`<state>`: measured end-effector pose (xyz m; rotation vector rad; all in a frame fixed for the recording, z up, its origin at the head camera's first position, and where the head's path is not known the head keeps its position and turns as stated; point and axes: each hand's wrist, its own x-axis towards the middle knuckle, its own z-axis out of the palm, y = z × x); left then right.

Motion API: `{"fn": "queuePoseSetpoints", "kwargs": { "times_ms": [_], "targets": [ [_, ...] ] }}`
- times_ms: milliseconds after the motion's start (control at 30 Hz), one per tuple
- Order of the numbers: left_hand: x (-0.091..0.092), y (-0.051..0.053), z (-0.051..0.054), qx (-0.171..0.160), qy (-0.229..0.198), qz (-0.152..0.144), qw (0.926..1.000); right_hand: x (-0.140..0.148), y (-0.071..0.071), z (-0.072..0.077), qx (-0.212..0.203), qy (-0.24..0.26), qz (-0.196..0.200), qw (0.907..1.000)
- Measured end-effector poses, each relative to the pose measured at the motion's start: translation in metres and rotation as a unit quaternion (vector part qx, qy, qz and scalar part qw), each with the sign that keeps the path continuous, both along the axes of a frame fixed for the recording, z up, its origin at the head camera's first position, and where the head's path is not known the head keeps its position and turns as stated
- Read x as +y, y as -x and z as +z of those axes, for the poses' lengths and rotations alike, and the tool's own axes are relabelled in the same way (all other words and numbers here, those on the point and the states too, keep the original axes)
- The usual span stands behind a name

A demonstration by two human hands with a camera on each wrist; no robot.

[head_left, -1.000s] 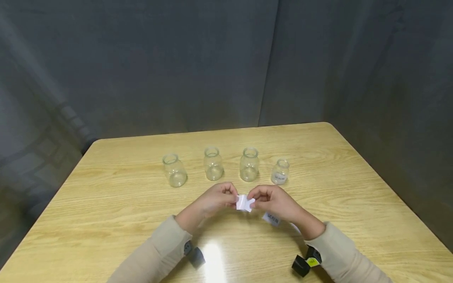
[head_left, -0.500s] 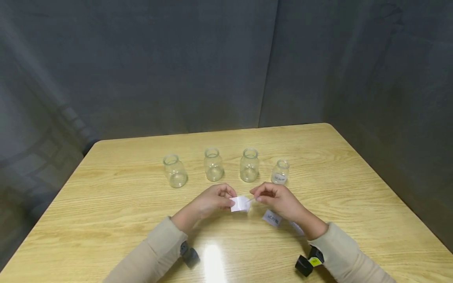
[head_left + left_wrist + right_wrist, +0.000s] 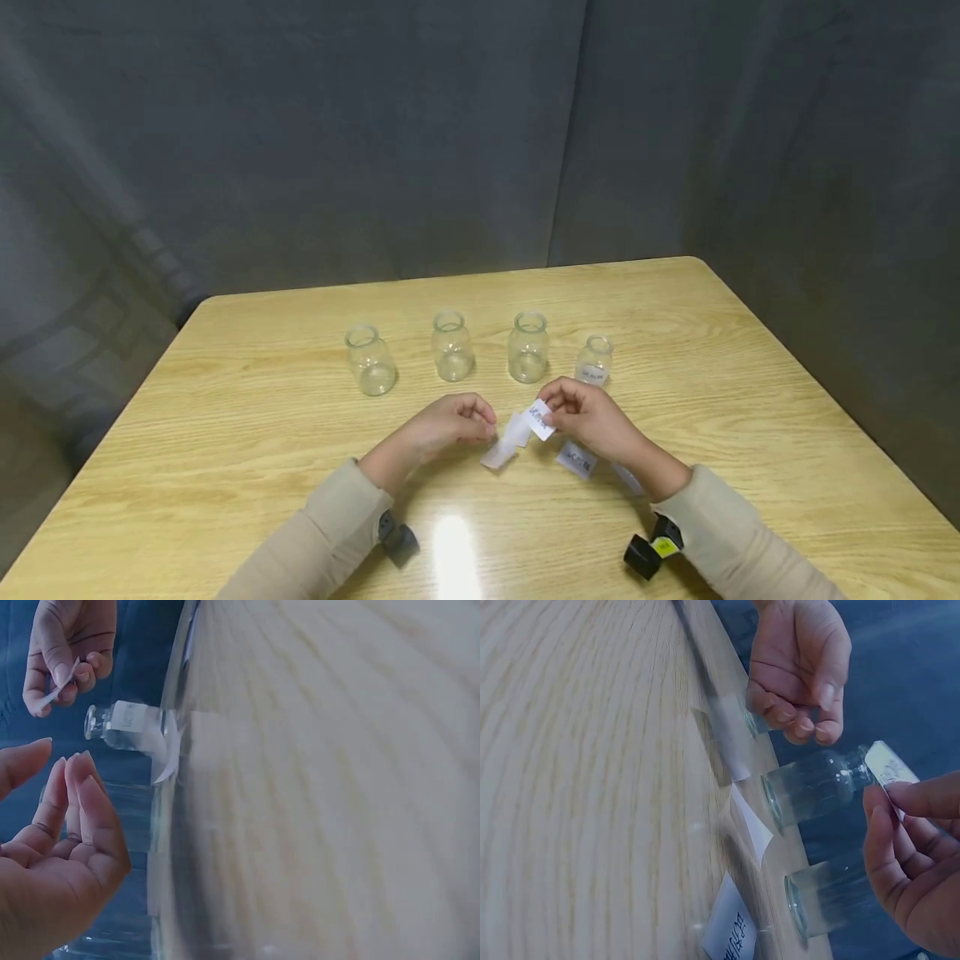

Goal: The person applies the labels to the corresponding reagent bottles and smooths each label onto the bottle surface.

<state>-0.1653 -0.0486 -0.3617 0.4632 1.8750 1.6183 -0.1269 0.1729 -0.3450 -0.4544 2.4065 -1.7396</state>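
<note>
My right hand (image 3: pixel 588 417) pinches a small white label (image 3: pixel 538 419) with dark handwriting between thumb and fingers. To its left, my left hand (image 3: pixel 450 425) holds nothing; in the left wrist view its thumb and loosely bent fingertips stand apart. Between and below the hands are two plain white paper pieces, one (image 3: pixel 517 430) near the held label and one (image 3: pixel 498 454) lower left; the right wrist view shows a blurred strip (image 3: pixel 731 746). Another written label (image 3: pixel 577 460) lies beneath the right hand. Behind that hand stands a small glass jar (image 3: pixel 594 360) bearing a similar label.
Three larger glass jars stand upright in a row at mid-table: left jar (image 3: pixel 371 362), middle jar (image 3: pixel 452 348) and right jar (image 3: pixel 528 348). A further white paper (image 3: pixel 627 478) is partly hidden under the right wrist. Grey curtains (image 3: pixel 375 142) hang behind the wooden table (image 3: pixel 225 467).
The right hand has drawn the label away from the white paper and turned its written side up. The left hand has let go of the paper, whose pieces have come away below it.
</note>
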Motion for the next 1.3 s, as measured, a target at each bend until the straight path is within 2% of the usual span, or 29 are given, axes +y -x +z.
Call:
{"fn": "queuePoseSetpoints", "kwargs": {
  "times_ms": [267, 533, 800, 1000, 1133, 1300],
  "targets": [
    [0.011, 0.003, 0.004, 0.03, -0.011, 0.023, 0.9992, -0.004, 0.004, 0.002, 0.011, -0.009, -0.029, 0.9995],
    [0.028, 0.002, 0.005, 0.022, -0.052, 0.031, 0.9979, -0.008, 0.006, 0.0, 0.026, -0.024, -0.027, 0.999],
    [0.04, 0.001, 0.005, 0.018, -0.041, 0.063, 0.997, -0.009, 0.009, -0.004, 0.023, -0.019, -0.045, 0.9985],
    [0.042, 0.005, 0.005, 0.019, -0.02, 0.09, 0.9955, -0.008, 0.012, -0.007, 0.007, -0.005, -0.08, 0.9967],
    [0.043, 0.006, 0.007, 0.014, -0.032, 0.097, 0.9947, -0.007, 0.014, -0.009, -0.011, 0.002, -0.095, 0.9955],
    [0.048, 0.01, 0.006, 0.018, -0.043, 0.124, 0.9912, -0.008, 0.019, -0.01, -0.038, 0.029, -0.125, 0.991]
  ]
}}
